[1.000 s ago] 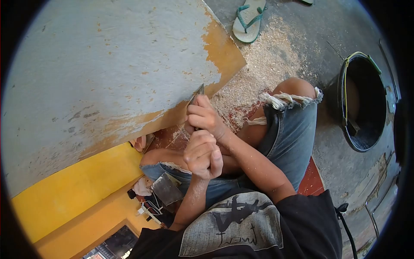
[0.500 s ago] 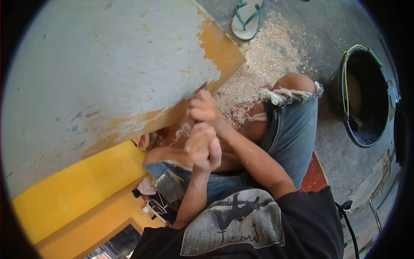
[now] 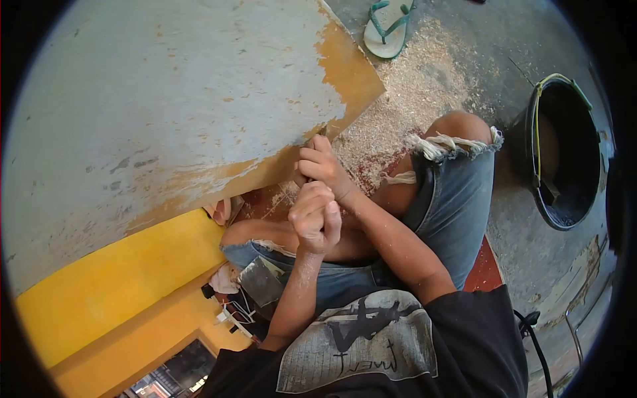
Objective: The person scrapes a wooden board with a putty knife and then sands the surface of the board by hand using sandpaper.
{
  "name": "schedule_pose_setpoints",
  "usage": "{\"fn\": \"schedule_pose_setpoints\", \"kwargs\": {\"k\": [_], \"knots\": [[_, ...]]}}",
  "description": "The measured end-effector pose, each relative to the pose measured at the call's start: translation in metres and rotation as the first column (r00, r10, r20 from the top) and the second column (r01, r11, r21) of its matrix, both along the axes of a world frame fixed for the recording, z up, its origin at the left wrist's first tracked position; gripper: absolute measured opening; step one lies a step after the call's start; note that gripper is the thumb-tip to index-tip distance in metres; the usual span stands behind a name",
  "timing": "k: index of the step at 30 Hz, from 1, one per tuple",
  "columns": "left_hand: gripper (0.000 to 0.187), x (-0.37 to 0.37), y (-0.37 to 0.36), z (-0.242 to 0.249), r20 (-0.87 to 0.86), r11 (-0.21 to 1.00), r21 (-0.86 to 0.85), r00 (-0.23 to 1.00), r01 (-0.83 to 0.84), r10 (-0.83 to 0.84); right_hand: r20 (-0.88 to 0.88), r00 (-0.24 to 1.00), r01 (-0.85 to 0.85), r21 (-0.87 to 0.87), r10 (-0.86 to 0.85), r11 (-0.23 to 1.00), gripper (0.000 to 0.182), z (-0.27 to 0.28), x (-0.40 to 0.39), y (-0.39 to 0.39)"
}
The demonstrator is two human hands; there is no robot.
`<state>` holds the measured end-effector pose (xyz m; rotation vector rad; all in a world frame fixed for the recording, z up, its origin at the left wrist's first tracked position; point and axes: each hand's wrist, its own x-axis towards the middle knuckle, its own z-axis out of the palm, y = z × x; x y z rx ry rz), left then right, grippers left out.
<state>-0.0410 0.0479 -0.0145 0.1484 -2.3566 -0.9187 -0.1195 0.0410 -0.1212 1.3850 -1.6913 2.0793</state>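
Note:
My right hand (image 3: 323, 166) is closed round a scraper, most of which is hidden in the grip. A small dark piece of its blade (image 3: 324, 131) shows past the fingers, against the edge of a large board (image 3: 166, 93). Just below, my left hand (image 3: 314, 215) is a fist with the thumb up, apparently round the lower end of the same tool. Pale grey coating covers most of the board, while ochre brown (image 3: 355, 76) shows along its near edge and right corner.
Pale shavings (image 3: 424, 73) lie heaped on the grey floor beside a flip-flop (image 3: 388, 30). A black bucket (image 3: 531, 149) stands at right. A yellow padded-looking surface (image 3: 126, 272) runs under the board at left, near a grey flat block (image 3: 261, 282) and some cables.
The whole view has shifted slightly, carrying the board a little to the right. Both hands keep their grip, with the blade at nearly the same spot on the board's edge.

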Motion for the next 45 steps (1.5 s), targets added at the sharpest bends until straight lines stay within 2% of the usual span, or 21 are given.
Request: {"fn": "schedule_pose_setpoints", "kwargs": {"k": [3,5,9,12,15,16,19,22,25,28,31,32,37,39,40,41,43,45], "knots": [[0.028,0.002,0.003,0.01,0.013,0.999,0.006,0.999,0.033,-0.033,-0.005,1.0,0.016,-0.068,-0.016,0.998,0.022,0.011,0.001,0.002],[0.03,0.001,0.004,0.008,-0.029,0.999,-0.026,0.999,0.036,-0.037,-0.004,1.0,0.008,-0.067,-0.009,0.998,0.022,0.004,-0.004,0.001],[0.03,0.007,0.0,0.005,0.027,1.0,0.023,0.999,0.021,-0.022,0.015,1.0,0.01,-0.044,-0.009,0.999,0.024,0.004,0.003,0.0],[0.043,0.005,0.01,0.018,-0.049,0.998,-0.066,0.999,0.008,-0.011,-0.034,0.999,0.013,-0.15,-0.018,0.989,0.025,0.023,0.004,0.001],[0.045,0.008,0.008,0.014,-0.052,0.999,-0.04,0.999,-0.007,0.005,-0.052,0.997,0.048,-0.079,-0.052,0.996,0.027,0.023,0.004,0.002],[0.046,0.01,0.008,0.017,-0.041,0.998,-0.026,0.997,-0.061,0.06,-0.041,0.998,0.041,-0.077,-0.044,0.996,0.027,0.029,0.01,0.005],[0.047,0.011,0.014,0.034,-0.064,0.995,-0.097,0.997,0.029,-0.036,-0.02,1.0,0.02,-0.162,-0.024,0.987,0.03,0.042,0.003,0.003],[0.048,0.013,0.013,0.028,-0.113,0.997,-0.071,0.993,0.006,-0.014,-0.077,0.997,0.006,-0.138,-0.017,0.99,0.028,0.042,0.006,0.005],[0.049,0.018,0.012,0.037,-0.114,0.999,-0.049,0.994,-0.012,0.006,-0.056,0.998,-0.034,-0.136,0.027,0.99,0.027,0.051,0.011,0.005],[0.045,0.02,0.018,0.054,-0.112,1.0,-0.027,0.994,0.003,-0.006,-0.037,0.999,0.0,-0.149,-0.006,0.989,0.026,0.064,0.02,0.008],[0.046,0.015,0.004,0.039,-0.077,1.0,-0.025,0.997,-0.015,0.013,-0.041,0.999,0.025,-0.188,-0.033,0.982,0.025,0.041,0.013,-0.007],[0.046,0.015,-0.003,0.029,-0.079,1.0,-0.013,0.997,-0.023,0.022,-0.042,0.997,0.06,-0.11,-0.065,0.992,0.024,0.028,0.015,-0.011],[0.045,0.014,0.001,0.033,-0.067,0.998,-0.05,0.997,0.044,-0.047,0.015,1.0,0.021,-0.152,-0.019,0.988,0.025,0.04,0.018,-0.007],[0.046,0.013,-0.004,0.022,-0.052,0.998,0.016,0.996,-0.066,0.067,0.017,0.999,0.04,-0.069,-0.039,0.997,0.024,0.026,0.016,-0.008],[0.046,0.012,-0.009,0.022,0.021,0.997,0.028,0.997,-0.073,0.073,0.034,0.999,0.011,-0.005,-0.011,1.0,0.025,0.023,0.015,-0.005],[0.046,0.016,-0.008,0.023,0.013,0.997,0.032,0.998,-0.066,0.066,0.025,1.0,0.018,-0.002,-0.018,1.0,0.025,0.022,0.018,-0.009],[0.044,0.016,0.004,0.039,-0.109,0.998,-0.03,0.992,0.057,-0.06,-0.013,0.999,0.041,-0.223,-0.045,0.974,0.028,0.047,0.017,-0.008],[0.044,0.017,0.004,0.035,-0.117,0.998,-0.037,0.991,0.056,-0.06,-0.008,1.0,-0.002,-0.2,0.0,0.98,0.027,0.042,0.021,-0.004]]}}
